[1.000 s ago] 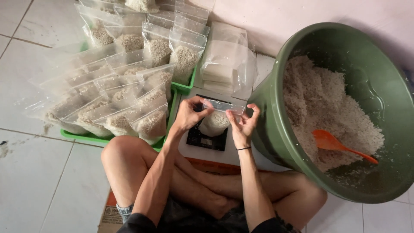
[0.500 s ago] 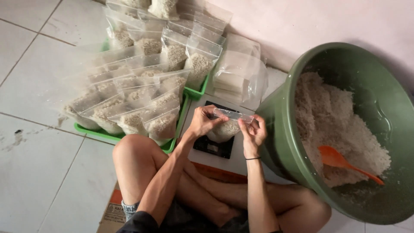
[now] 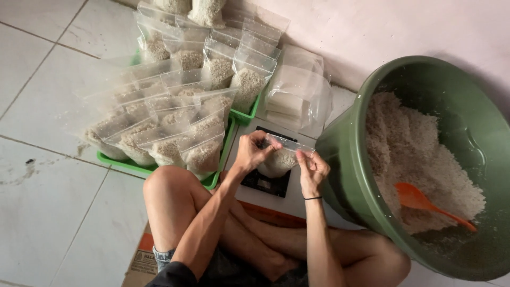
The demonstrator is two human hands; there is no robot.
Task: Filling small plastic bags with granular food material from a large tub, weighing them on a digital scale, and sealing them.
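The left hand (image 3: pixel 252 154) and right hand (image 3: pixel 313 169) each pinch one end of the top strip of a small clear bag of rice (image 3: pixel 279 158), held over the black scale (image 3: pixel 265 183). Many filled bags (image 3: pixel 175 127) already lean in the green trays (image 3: pixel 114 159). Much rice (image 3: pixel 414 154) remains in the green tub (image 3: pixel 345 159), so the bagging looks far from finished.

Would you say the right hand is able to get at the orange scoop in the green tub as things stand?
Probably yes, once freed: the orange scoop lies uncovered on the rice in the open green tub beside the right hand, but that hand and the left hand both pinch the small clear bag.
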